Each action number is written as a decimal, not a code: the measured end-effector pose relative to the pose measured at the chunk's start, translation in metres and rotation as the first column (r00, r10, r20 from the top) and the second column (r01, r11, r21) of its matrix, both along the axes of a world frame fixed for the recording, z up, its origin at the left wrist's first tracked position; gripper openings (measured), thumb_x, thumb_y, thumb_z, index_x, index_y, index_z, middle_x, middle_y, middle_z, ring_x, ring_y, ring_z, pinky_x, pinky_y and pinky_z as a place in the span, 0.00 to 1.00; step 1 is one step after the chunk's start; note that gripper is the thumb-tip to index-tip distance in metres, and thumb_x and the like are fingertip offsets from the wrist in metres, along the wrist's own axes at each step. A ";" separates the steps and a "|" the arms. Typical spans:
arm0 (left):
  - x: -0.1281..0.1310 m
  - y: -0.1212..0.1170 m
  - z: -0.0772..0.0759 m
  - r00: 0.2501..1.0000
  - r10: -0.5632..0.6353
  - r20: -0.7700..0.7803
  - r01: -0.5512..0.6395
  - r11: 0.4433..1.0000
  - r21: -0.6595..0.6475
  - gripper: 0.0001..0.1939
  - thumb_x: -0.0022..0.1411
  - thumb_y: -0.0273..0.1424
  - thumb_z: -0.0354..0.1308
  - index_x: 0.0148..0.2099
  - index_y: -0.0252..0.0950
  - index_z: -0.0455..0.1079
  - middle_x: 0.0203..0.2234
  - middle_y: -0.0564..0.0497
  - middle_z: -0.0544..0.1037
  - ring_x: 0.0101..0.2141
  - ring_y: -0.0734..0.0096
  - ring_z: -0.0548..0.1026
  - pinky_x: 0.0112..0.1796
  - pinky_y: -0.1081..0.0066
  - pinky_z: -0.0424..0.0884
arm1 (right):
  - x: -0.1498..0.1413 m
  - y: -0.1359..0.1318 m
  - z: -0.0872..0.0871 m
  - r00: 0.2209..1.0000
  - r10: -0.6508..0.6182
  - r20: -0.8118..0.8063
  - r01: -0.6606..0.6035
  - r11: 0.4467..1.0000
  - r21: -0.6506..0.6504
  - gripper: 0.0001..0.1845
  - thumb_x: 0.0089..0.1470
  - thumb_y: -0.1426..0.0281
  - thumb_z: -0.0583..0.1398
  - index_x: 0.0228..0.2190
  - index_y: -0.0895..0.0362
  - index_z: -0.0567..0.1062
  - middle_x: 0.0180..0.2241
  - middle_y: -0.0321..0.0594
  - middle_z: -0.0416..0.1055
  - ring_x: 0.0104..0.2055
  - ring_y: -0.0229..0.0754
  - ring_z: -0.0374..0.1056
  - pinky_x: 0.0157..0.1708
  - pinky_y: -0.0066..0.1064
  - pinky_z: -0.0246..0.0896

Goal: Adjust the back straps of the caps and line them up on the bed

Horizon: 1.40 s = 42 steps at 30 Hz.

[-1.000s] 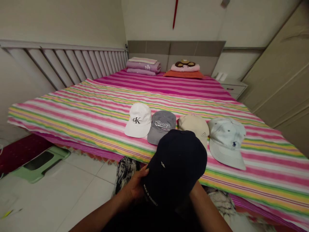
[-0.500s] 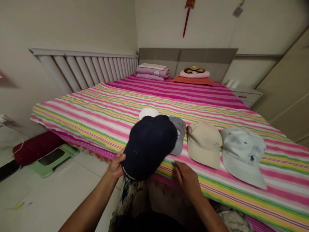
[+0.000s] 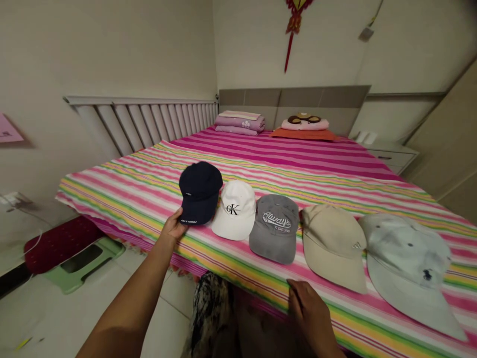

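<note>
At the bottom of the frame, the right hand (image 3: 311,311) rests with its fingers slightly curled on the near edge of the striped bedsheet (image 3: 208,196), holding nothing, just below the beige cap. The left hand (image 3: 173,226) has its fingers against the lower edge of the navy baseball cap (image 3: 200,193); whether it grips the cap cannot be told.

Five caps sit crown-up in a row across the bed. From the left are the navy cap, touching the white Calvin Klein cap (image 3: 234,210), then the grey "Always" cap (image 3: 275,228), the beige Adidas cap (image 3: 333,247) and the pale blue Polo cap (image 3: 408,263).

Lower left, a green plastic stool (image 3: 84,266) stands on the tile floor (image 3: 164,293). Beyond the bed, folded bedding (image 3: 239,123) and a pillow (image 3: 304,124) lie against the headboard (image 3: 294,102).
</note>
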<state>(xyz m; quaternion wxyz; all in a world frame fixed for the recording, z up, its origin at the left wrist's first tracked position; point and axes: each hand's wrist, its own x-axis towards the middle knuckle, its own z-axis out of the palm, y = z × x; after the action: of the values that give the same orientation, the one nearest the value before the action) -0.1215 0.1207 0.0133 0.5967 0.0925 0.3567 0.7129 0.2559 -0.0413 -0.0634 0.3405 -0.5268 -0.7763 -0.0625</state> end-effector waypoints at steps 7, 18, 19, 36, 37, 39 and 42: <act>-0.007 0.015 -0.018 0.995 0.056 -0.082 -0.065 0.992 -0.110 0.12 0.51 0.14 0.47 0.33 0.28 0.70 0.21 0.49 0.75 0.21 0.73 0.73 0.26 0.73 0.74 | 0.000 0.001 -0.003 1.000 -0.006 -0.002 0.006 1.000 -0.007 0.11 0.54 0.74 0.48 0.38 0.58 0.66 0.28 0.42 0.69 0.29 0.41 0.68 0.27 0.30 0.65; 0.003 0.006 -0.010 0.927 0.352 -0.131 -0.371 0.912 -0.174 0.06 0.56 0.22 0.49 0.33 0.32 0.66 0.19 0.55 0.72 0.21 0.80 0.71 0.28 0.81 0.71 | -0.007 0.014 0.024 0.620 -0.395 -0.678 -0.076 0.829 -0.553 0.12 0.46 0.63 0.58 0.32 0.58 0.70 0.18 0.38 0.70 0.18 0.39 0.65 0.15 0.26 0.58; 0.010 0.001 -0.011 0.924 0.366 -0.112 -0.381 0.910 -0.165 0.06 0.57 0.23 0.47 0.33 0.33 0.66 0.20 0.55 0.72 0.23 0.81 0.72 0.30 0.81 0.71 | -0.011 0.018 0.030 0.431 -0.506 -0.747 -0.190 0.758 -0.624 0.12 0.45 0.63 0.59 0.30 0.58 0.69 0.14 0.34 0.67 0.14 0.35 0.61 0.10 0.23 0.52; 0.107 -0.045 -0.023 0.986 0.118 -0.121 -0.152 0.933 -0.325 0.10 0.51 0.16 0.52 0.24 0.34 0.63 0.20 0.54 0.71 0.24 0.80 0.71 0.35 0.78 0.69 | -0.024 0.047 0.043 -0.444 -0.666 -0.599 -0.512 0.737 -0.440 0.11 0.52 0.79 0.54 0.21 0.57 0.59 0.12 0.28 0.62 0.10 0.25 0.54 0.10 0.14 0.50; 0.110 -0.045 -0.024 0.989 0.091 -0.120 -0.126 0.936 -0.328 0.09 0.51 0.16 0.53 0.25 0.34 0.64 0.20 0.53 0.72 0.24 0.79 0.71 0.35 0.76 0.69 | -0.022 0.046 0.042 -0.445 -0.667 -0.598 -0.511 0.737 -0.442 0.11 0.51 0.79 0.55 0.21 0.58 0.59 0.12 0.28 0.62 0.10 0.25 0.54 0.10 0.14 0.51; 0.116 -0.043 -0.024 0.991 0.052 -0.125 -0.091 0.939 -0.331 0.08 0.50 0.17 0.54 0.26 0.34 0.65 0.22 0.53 0.73 0.24 0.77 0.72 0.35 0.73 0.70 | -0.019 0.045 0.040 -0.443 -0.668 -0.597 -0.508 0.736 -0.447 0.11 0.50 0.79 0.56 0.21 0.58 0.60 0.12 0.28 0.63 0.10 0.25 0.55 0.10 0.13 0.52; 0.125 -0.035 -0.025 0.987 0.045 -0.153 -0.094 0.940 -0.327 0.09 0.50 0.17 0.55 0.31 0.35 0.64 0.22 0.54 0.72 0.23 0.78 0.71 0.33 0.72 0.70 | -0.017 0.043 0.038 -0.444 -0.669 -0.596 -0.501 0.737 -0.454 0.11 0.51 0.80 0.55 0.21 0.58 0.61 0.13 0.29 0.63 0.11 0.25 0.56 0.11 0.13 0.54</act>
<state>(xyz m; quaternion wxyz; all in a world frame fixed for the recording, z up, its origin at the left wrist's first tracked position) 0.0037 0.0852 -0.0117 0.5509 0.0287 0.5170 0.6545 0.2390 0.0018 -0.0253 0.6003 -0.4623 0.0132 0.6525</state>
